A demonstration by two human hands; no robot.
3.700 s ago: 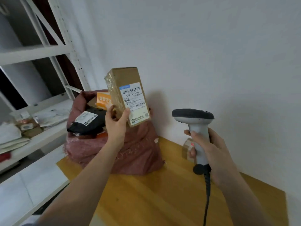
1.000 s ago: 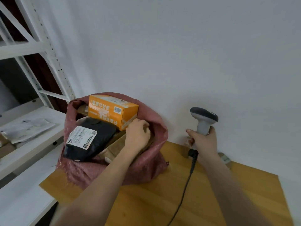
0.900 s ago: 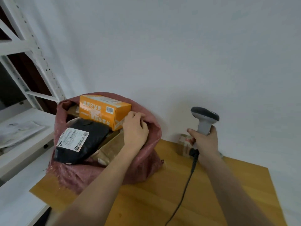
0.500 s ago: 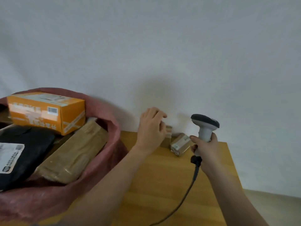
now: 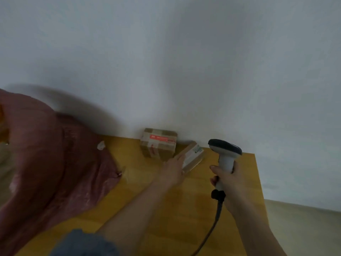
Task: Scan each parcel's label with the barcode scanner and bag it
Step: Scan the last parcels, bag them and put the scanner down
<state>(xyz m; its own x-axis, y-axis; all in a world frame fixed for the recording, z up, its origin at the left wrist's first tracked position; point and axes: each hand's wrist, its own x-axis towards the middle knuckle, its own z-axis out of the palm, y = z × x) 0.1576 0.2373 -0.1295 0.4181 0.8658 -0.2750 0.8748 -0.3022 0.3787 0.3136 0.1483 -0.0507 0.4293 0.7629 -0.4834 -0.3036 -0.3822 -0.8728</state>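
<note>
Left hand [image 5: 173,170]: fingers straight, touching the small parcel [image 5: 191,157].
Right hand [image 5: 227,179]: grips the scanner [image 5: 225,156], right of that parcel.
Taped parcel [image 5: 158,143]: just left of it, against the wall.
Bag [image 5: 46,156]: far left.

The left hand [image 5: 173,169] reaches across the wooden desk [image 5: 166,206] with straight fingers laid along the left side of a small brown parcel [image 5: 192,157] bearing a white label. Just behind it, against the white wall [image 5: 184,61], stands a second taped cardboard parcel [image 5: 158,143] with red print. The right hand [image 5: 228,179] grips the pale handle of the barcode scanner [image 5: 225,152], dark head upward, its black cable [image 5: 212,230] trailing down. A reddish woven bag [image 5: 46,159] bulges at the left, blurred.
</note>
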